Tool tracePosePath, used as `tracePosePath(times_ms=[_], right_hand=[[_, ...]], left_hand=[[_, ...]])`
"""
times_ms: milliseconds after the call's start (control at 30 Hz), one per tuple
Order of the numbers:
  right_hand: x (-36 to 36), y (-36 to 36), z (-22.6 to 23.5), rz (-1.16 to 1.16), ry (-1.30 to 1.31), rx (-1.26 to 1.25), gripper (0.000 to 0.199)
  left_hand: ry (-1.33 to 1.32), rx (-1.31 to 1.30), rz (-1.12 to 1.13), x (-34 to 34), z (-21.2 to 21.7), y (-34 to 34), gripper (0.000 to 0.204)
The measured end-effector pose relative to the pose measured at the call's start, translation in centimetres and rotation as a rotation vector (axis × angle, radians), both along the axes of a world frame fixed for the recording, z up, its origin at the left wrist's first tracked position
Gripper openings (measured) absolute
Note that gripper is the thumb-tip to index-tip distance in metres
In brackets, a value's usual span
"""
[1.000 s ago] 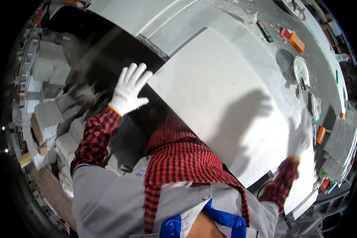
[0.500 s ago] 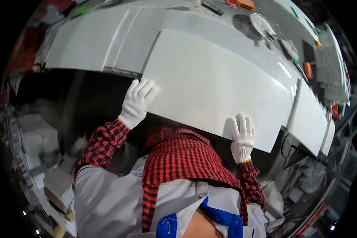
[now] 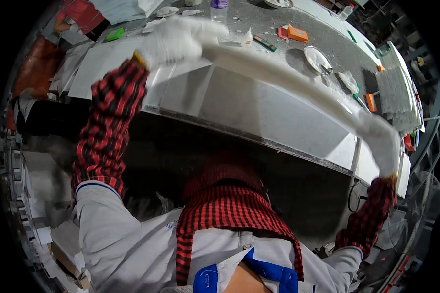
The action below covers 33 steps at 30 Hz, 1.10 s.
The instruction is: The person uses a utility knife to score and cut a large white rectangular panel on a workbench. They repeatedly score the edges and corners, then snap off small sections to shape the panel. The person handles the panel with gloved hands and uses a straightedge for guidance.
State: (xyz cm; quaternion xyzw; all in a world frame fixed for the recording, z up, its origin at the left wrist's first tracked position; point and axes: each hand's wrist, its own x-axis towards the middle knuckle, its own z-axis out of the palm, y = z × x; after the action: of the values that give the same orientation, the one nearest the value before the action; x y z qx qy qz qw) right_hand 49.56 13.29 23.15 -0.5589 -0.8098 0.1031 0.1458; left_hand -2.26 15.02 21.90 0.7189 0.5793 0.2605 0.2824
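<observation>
Now the white panel [image 3: 278, 72], flat half a second ago, is raised and tilted nearly edge-on above the grey sheet [image 3: 237, 102], uncovering it. The gloved left hand [image 3: 177, 43] and right hand [image 3: 384, 142] seem to grasp opposite ends, though blur hides individual fingers; light contact has given way to two-handed support.

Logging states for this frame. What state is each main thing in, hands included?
White board: held up, seen nearly edge-on, blurred
Left hand: gloved, gripping the board's left end, blurred
Right hand: gloved, gripping the board's right end, blurred
Round dish: right side up, utensil inside
Green-and-black tool: lying flat
Orange box: lying flat; open or shut unclear
Green block: lying flat
Grey sheets: stacked
</observation>
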Motion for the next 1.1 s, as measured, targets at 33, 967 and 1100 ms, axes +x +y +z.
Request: tracePosePath(times_ms=[33, 967, 1100], right_hand=[[1.2, 2.9, -1.0, 0.017, -0.045, 0.203, 0.029], [0.3, 21.4, -2.7, 0.092, -0.082, 0.528, 0.024], [2.0, 21.2, -2.9, 0.115, 0.041, 0.59, 0.021]], left_hand=[[0.091, 0.214, -0.029, -0.5, 0.9, 1.4, 0.057], [-1.424, -0.075, 0.443, 0.8, -27.7, 10.3, 0.052], [-0.955, 0.204, 0.655, 3.1, -26.8, 9.4, 0.068]])
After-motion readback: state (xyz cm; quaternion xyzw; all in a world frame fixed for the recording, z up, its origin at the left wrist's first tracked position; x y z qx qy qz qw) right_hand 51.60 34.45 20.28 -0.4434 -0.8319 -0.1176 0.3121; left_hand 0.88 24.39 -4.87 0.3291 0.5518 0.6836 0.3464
